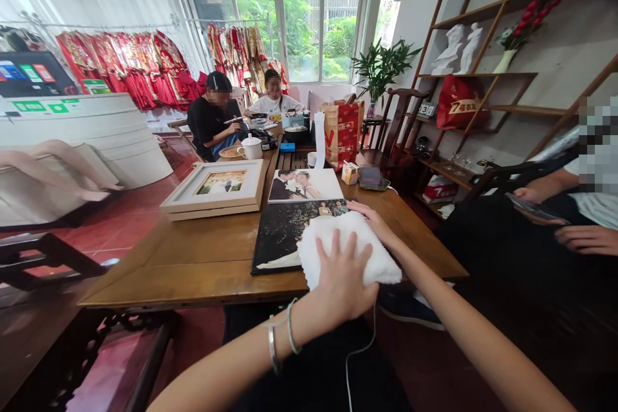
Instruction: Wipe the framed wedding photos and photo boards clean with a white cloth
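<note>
A fluffy white cloth (313,241) lies over the right part of a dark photo panel or album (277,232) near the table's front edge. My left hand (344,270) rests flat on the cloth, fingers spread. Beyond the cloth, my right hand (371,217) lies on the panel near its far right corner with fingers stretched out; the cloth's edge hides part of it. Small figures in light and dark clothes show at the panel's top. Behind it lies a wedding photo print (302,185). To the left sits a light wooden picture frame (217,188), apparently on another.
The wooden table (178,264) also bears a white lidded mug (252,147), a red and tan paper bag (342,132) and a small carton (350,172). Two people sit at its far end. Another person with a phone (535,209) sits at right. A white cable (360,353) hangs below my left hand.
</note>
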